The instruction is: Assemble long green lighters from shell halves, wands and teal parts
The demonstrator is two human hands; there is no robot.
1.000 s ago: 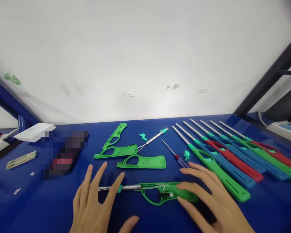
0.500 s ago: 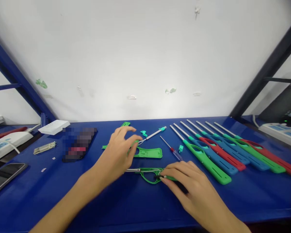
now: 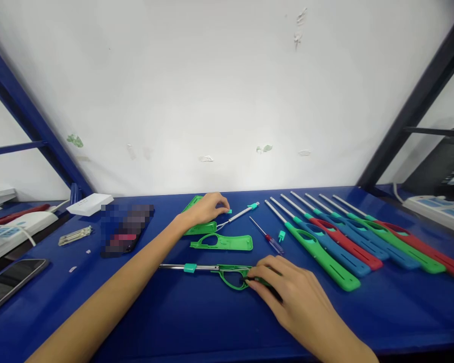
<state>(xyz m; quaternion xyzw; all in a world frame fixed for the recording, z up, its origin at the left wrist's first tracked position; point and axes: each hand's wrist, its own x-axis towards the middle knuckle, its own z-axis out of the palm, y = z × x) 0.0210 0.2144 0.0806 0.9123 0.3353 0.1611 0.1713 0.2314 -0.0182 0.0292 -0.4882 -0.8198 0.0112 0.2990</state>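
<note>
My left hand (image 3: 211,205) reaches to the back of the table, its fingers closed on a small teal plastic piece (image 3: 229,212) that they mostly hide. My right hand (image 3: 287,280) is closed around the handle of an opened green lighter (image 3: 230,285) near the front, covering its right end. This lighter's metal tube points left and carries a teal sleeve (image 3: 189,268). Behind it lies a loose green handle half (image 3: 227,243), inner side up. Another green handle part (image 3: 202,229) lies under my left wrist. A thin metal tube (image 3: 242,212) with a white wire rests right of my left hand.
A screwdriver (image 3: 269,239) and another teal piece (image 3: 282,236) lie in the middle. Several long lighters, green (image 3: 325,259), blue and red, are lined up at right. A phone (image 3: 13,282), a white box (image 3: 90,204) and a dark packet (image 3: 132,227) are at left.
My left hand has moved away from above the lighter to the back, closing on the small teal piece there. The lighter's teal sleeve is now uncovered. My right hand stays on the handle.
</note>
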